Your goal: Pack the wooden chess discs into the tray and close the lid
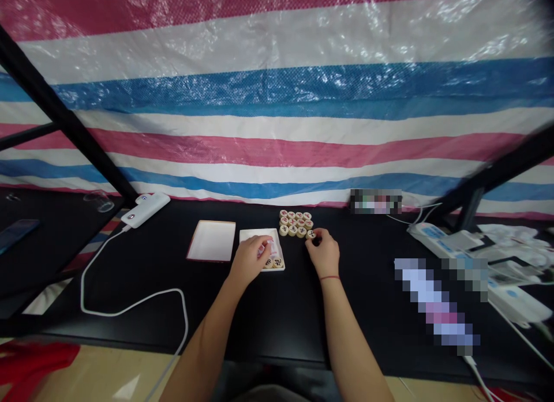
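The person's left hand [249, 260] is curving down over a shallow white tray [251, 234], its fingers bent onto a translucent pink-and-white item [269, 249]. Whether they are gripping it is hard to tell. Below that item, a few round wooden xiangqi pieces [272, 263] with dark carved characters are lying inside the tray.

The right hand [322, 252], with a thin red thread [329, 277] around its wrist, is sitting just beside the tray. Its fingers are curling around one piece [310, 235] at the near right corner of a tight block of xiangqi pieces [295, 222]. These are lying flat on the table in rows, with red and dark characters showing.

To the left, a second white tray [212, 240] with a red edge is resting apart, and nothing is showing in it. The black table [277, 327] is carrying a white power bank [146, 209], whose white cable [99, 307] is looping across the surface and over the front edge. A white power strip [433, 236] is lying at the far right among other cords, near a blurred object [435, 304]. Beyond the table, a striped red, white and blue tarpaulin [277, 102] is hanging behind black metal frame bars [56, 108].
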The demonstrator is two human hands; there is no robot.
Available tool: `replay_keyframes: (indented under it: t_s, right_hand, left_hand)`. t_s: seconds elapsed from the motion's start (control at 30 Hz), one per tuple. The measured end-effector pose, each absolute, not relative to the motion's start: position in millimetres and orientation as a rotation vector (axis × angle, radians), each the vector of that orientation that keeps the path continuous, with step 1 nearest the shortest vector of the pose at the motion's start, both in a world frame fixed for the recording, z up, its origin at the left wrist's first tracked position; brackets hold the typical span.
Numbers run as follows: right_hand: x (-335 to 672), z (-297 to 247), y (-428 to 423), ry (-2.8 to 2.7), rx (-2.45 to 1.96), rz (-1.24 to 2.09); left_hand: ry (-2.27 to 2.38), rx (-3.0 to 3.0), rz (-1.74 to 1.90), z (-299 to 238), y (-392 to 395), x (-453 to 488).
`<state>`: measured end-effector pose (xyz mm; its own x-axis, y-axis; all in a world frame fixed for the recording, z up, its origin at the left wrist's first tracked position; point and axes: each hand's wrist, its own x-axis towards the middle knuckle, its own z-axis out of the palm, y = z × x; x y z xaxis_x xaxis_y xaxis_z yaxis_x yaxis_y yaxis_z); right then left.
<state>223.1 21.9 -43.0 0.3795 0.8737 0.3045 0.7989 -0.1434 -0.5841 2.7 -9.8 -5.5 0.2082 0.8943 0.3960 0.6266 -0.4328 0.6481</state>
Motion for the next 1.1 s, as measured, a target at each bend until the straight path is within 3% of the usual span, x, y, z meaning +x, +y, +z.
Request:
replay_keyframes:
  t_s: [0.43,0.6,0.87,1.1]
  right_hand:
    - [226,-44,23,-1.411,-1.931,0.227]
    - [224,-34,16,-1.391,-1.724,0.219]
    - [182,-12,1,-1.843,-1.31,0.677]
    - [175,-18,0,-1.968,-1.431,0.605]
  left_hand:
    - [1.412,2.151,1.062,-5,-10,3]
    - [1.468,2.171,1.075,-7,-6,-2]
    - [1.53,2.296,0.988,-4,-2,-22]
    - [1.677,2.448,0.795,-11,-22,-37]
